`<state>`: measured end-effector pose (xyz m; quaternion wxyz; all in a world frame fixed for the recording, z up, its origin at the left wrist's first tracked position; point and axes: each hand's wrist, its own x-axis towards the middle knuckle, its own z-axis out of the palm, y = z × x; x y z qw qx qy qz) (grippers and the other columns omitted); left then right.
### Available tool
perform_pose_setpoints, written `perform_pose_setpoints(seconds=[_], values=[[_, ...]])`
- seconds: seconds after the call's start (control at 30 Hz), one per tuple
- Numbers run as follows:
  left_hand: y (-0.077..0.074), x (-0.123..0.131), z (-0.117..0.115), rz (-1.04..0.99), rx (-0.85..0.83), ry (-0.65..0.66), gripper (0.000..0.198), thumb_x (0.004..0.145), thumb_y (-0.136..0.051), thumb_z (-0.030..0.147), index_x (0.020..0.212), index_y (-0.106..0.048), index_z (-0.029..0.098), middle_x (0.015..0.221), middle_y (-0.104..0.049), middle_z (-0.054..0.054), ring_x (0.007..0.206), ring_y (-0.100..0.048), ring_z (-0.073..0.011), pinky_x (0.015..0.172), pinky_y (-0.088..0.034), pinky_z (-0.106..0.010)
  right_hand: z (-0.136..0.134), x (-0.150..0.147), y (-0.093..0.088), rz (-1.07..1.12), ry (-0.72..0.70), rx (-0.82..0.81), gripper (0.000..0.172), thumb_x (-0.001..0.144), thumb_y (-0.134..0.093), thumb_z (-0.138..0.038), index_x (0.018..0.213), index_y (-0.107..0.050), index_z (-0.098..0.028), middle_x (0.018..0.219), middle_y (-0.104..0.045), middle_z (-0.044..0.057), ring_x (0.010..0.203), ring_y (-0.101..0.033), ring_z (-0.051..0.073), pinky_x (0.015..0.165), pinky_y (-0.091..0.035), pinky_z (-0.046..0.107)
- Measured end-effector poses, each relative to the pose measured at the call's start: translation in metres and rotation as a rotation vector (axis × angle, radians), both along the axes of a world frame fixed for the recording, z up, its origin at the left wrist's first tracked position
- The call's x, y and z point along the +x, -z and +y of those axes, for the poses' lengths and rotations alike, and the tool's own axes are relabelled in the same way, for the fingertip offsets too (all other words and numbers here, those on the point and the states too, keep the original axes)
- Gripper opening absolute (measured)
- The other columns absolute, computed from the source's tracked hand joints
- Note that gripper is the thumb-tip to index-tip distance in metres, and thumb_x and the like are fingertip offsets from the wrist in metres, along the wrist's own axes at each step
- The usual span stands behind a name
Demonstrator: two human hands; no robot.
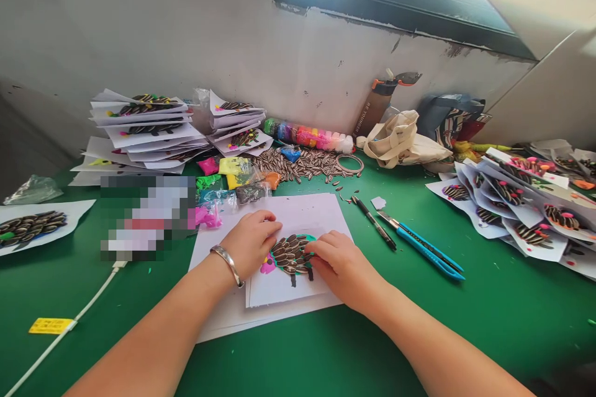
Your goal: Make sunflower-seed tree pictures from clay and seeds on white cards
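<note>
A small white sheet (263, 294) carries a picture of an animal, with a body of striped sunflower seeds (289, 253) on teal clay, a pink clay head (267, 263) and dark legs. My left hand (249, 245), wearing a silver bangle, rests at the sheet's left side, fingers loosely bent beside the head. At the body's right edge, the fingertips of my right hand (342, 267) are pinched together on what looks like a sunflower seed, mostly hidden by the fingers. Larger white paper (218, 313) lies underneath.
Loose seeds (307, 164) and bagged coloured clay (235, 170) lie behind the paper. On the right are a pen (375, 223) and blue tweezers (426, 248). Finished seed pictures are stacked left (149, 136) and right (512, 198). A white cable (88, 304) crosses the green table.
</note>
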<state>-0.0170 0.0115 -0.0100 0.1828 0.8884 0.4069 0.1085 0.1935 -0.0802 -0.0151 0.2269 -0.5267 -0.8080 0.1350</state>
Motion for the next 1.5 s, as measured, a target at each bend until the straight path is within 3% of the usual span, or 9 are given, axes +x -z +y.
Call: perform_pose_setpoints(seconds=[0.2,0.5,0.8,0.93,1.03,1.17,1.33,1.5], values=[[0.001,-0.001,0.0,-0.018,0.008,0.005,0.029,0.083,-0.049,0.013,0.102,-0.069,0.019,0.114,-0.06,-0.01,0.104,-0.056,-0.0257,0.094,-0.046,-0.041,-0.001,0.004,-0.006,-0.013,0.054,-0.048,0.016,0.087,-0.051,-0.009,0.081,-0.062,-0.019,0.079,-0.059,0.004,0.077,-0.051,0.018,0.071,-0.041,0.031],[0.002,-0.001,0.0,-0.038,0.011,-0.001,0.029,0.082,-0.049,0.01,0.1,-0.069,0.019,0.113,-0.06,-0.011,0.104,-0.056,-0.0263,0.094,-0.046,-0.042,0.001,0.0,0.002,-0.036,0.062,-0.07,0.017,0.088,-0.048,-0.012,0.08,-0.062,-0.019,0.079,-0.059,0.004,0.078,-0.052,0.018,0.069,-0.04,0.029],[0.002,-0.001,0.002,-0.01,0.012,0.027,0.03,0.083,-0.047,0.011,0.103,-0.068,0.019,0.114,-0.059,-0.011,0.103,-0.056,-0.0253,0.094,-0.046,-0.041,0.001,-0.005,0.004,-0.043,0.031,0.032,0.021,0.087,-0.047,-0.012,0.071,-0.058,-0.018,0.074,-0.056,0.004,0.071,-0.049,0.017,0.065,-0.039,0.028],[0.003,-0.002,0.003,-0.016,0.023,0.033,0.03,0.083,-0.046,0.013,0.102,-0.069,0.019,0.113,-0.06,-0.011,0.102,-0.057,-0.0253,0.093,-0.047,-0.041,0.005,0.001,0.003,0.057,0.033,0.008,0.018,0.084,-0.053,-0.009,0.073,-0.062,-0.019,0.073,-0.058,0.002,0.072,-0.051,0.015,0.065,-0.04,0.026],[0.003,-0.003,0.004,-0.044,0.032,0.033,0.029,0.082,-0.047,0.014,0.1,-0.07,0.021,0.11,-0.062,-0.01,0.099,-0.058,-0.0243,0.091,-0.048,-0.039,0.017,0.019,-0.004,0.094,0.123,0.036,0.018,0.084,-0.052,-0.009,0.079,-0.065,-0.02,0.074,-0.06,0.001,0.072,-0.054,0.014,0.066,-0.041,0.024],[0.002,-0.003,0.003,-0.046,0.041,0.031,0.029,0.081,-0.048,0.011,0.097,-0.07,0.021,0.109,-0.062,-0.009,0.098,-0.058,-0.0238,0.09,-0.048,-0.039,0.053,0.055,-0.014,-0.283,0.369,0.099,0.023,0.088,-0.046,-0.015,0.088,-0.069,-0.02,0.082,-0.065,0.004,0.082,-0.057,0.017,0.072,-0.041,0.026],[0.001,-0.003,0.001,-0.014,0.015,0.023,0.028,0.083,-0.047,0.011,0.098,-0.07,0.018,0.111,-0.061,-0.011,0.1,-0.057,-0.0243,0.091,-0.048,-0.039,0.1,0.075,-0.014,-0.476,0.381,0.087,0.03,0.085,-0.043,-0.008,0.091,-0.071,-0.018,0.085,-0.068,0.01,0.084,-0.057,0.022,0.069,-0.036,0.03],[0.002,-0.004,0.0,-0.041,0.034,0.011,0.029,0.082,-0.047,0.01,0.096,-0.07,0.021,0.11,-0.061,-0.008,0.098,-0.057,-0.0229,0.088,-0.049,-0.038,0.117,0.068,-0.007,-0.592,0.341,0.058,0.026,0.081,-0.045,-0.002,0.076,-0.068,-0.015,0.08,-0.066,0.012,0.081,-0.057,0.022,0.07,-0.034,0.031]])
